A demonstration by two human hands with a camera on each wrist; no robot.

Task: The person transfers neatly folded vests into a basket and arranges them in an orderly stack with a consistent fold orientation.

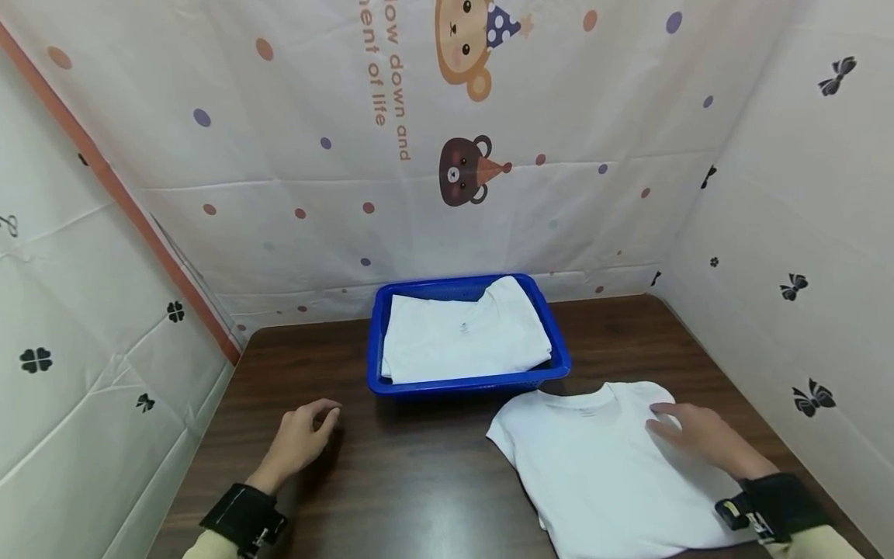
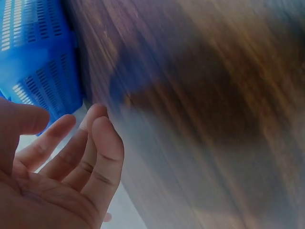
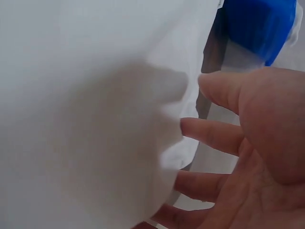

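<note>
A white T-shirt [image 1: 594,466] lies spread on the right part of the table, its neckline toward the basket. Over its right shoulder hovers my right hand [image 1: 698,436], fingers apart and gripping nothing; whether the fingertips touch the cloth I cannot tell. In the right wrist view the fingers [image 3: 209,133] reach toward the edge of the shirt [image 3: 71,119]. My left hand [image 1: 302,436] is above the table on the left, loosely bent, and its palm [image 2: 52,200] holds nothing. A blue basket [image 1: 373,341] at the back holds a folded white shirt [image 1: 461,338].
The brown wooden table [image 1: 419,473] stands against a patterned white curtain [image 1: 335,233] at the back, with white sheeting [image 1: 789,233] on the right and more sheeting [image 1: 91,419] on the left. The basket's front right corner is close to the spread shirt's collar.
</note>
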